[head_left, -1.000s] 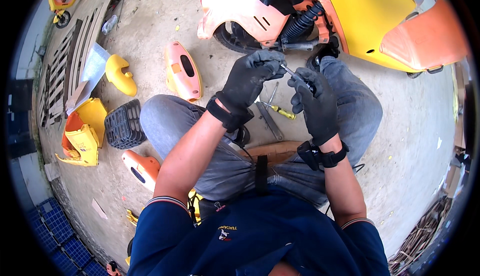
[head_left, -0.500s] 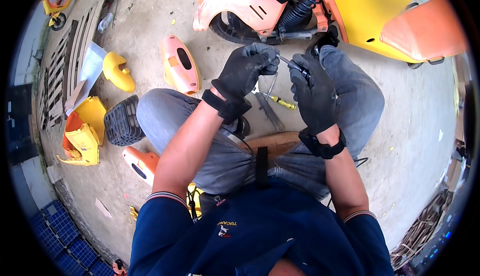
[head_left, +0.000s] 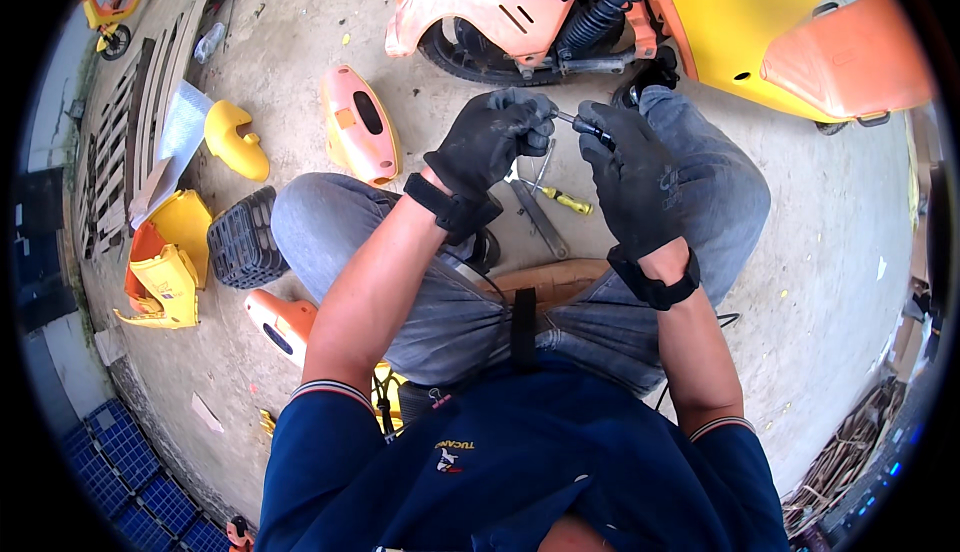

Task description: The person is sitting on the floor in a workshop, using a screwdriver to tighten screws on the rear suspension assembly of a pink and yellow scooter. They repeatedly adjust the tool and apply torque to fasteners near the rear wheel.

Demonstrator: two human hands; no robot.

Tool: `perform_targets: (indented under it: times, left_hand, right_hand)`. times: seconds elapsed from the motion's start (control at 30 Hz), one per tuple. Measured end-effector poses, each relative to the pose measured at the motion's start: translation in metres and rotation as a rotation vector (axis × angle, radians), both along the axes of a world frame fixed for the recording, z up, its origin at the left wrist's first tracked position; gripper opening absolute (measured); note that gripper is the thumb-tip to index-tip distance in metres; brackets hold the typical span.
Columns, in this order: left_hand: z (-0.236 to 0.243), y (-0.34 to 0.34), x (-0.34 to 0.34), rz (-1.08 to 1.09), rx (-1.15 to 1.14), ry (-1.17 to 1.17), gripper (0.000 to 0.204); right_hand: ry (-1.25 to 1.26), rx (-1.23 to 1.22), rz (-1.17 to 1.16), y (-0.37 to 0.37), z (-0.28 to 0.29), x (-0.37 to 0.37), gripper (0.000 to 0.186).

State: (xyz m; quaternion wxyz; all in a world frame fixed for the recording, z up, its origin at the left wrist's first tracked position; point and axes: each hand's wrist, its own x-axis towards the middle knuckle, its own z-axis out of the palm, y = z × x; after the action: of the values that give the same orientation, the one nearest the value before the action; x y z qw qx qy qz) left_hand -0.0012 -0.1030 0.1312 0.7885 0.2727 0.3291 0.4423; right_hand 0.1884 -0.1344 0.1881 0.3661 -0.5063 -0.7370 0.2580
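Note:
Both hands wear black gloves and meet in front of me, above the tools on the ground. My right hand (head_left: 632,177) is closed round the dark handle of a screwdriver (head_left: 590,129), its thin metal shaft pointing left. At the shaft's end, my left hand (head_left: 490,142) is closed in a pinch; whatever is between its fingertips is hidden. Below them lie a screwdriver with a yellow handle (head_left: 570,201) and a long grey spanner (head_left: 541,222). An orange and yellow scooter (head_left: 480,7) stands just beyond, its rear wheel and black spring showing.
Left of my knees lie an orange body panel (head_left: 345,112), a yellow mudguard (head_left: 236,142), a black crate (head_left: 245,242), a yellow and orange part (head_left: 170,277) and another orange panel (head_left: 283,324). Wooden pallets (head_left: 120,142) lie farther left. Blue crates (head_left: 130,467) are at lower left.
My right hand has turned a little around the screwdriver's handle, and its wrist has shifted slightly right. My left hand stays almost in place.

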Motion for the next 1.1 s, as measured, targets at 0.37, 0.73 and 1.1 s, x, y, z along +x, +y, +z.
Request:
perform_targets:
  times: [0.37,0.73,1.1]
  left_hand:
    - [-0.042,0.010,0.004,0.107,0.069,0.038,0.024]
    - [-0.099,0.044,0.006,0.072,0.681,0.962,0.032]
    - [-0.142,0.079,0.014,0.272,0.398,0.606,0.019]
  right_hand:
    - [0.505,-0.756,-0.196,0.018,-0.053,-0.015,0.022]
    - [0.403,-0.840,-0.146,0.050,-0.110,-0.026,0.022]
    - [0.045,-0.648,-0.206,0.073,-0.161,-0.042,0.035]
